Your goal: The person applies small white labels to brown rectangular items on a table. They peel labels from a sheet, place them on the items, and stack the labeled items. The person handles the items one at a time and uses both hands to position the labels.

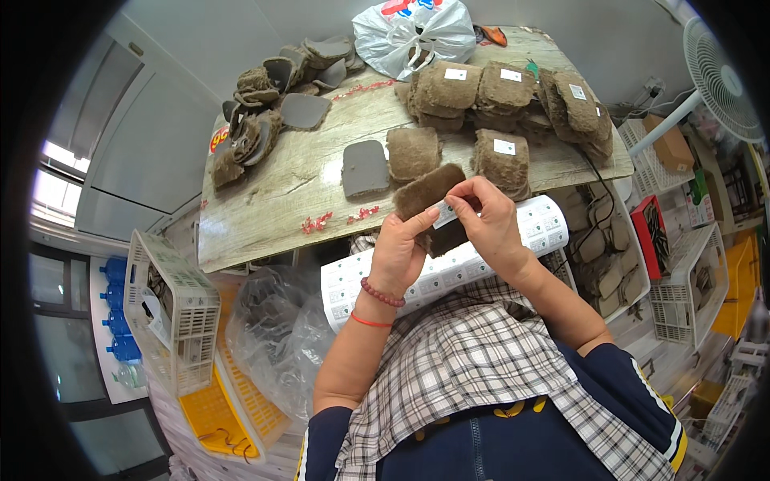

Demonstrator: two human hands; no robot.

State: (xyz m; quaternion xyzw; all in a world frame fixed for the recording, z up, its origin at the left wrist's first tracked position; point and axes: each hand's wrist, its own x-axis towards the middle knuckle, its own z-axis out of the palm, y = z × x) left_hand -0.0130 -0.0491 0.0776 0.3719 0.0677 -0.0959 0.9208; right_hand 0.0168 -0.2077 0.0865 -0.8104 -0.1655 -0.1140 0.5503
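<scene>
A brown plush pad is gripped in my left hand, whose thumb presses a corner of a small white label lying across the pad. The label's other end is pinched between the thumb and finger of my right hand. Whether the label is stuck down I cannot tell. Under both hands, a curved white sheet of printed labels spans my lap. Just beyond, on the table, lie a grey-faced pad, a brown pad stack and another stack with a label on top.
Labelled pad stacks line the table's far right. Loose pads pile at far left, near a white plastic bag. Crates and clear plastic film sit lower left; a bin of pads and a fan stand right.
</scene>
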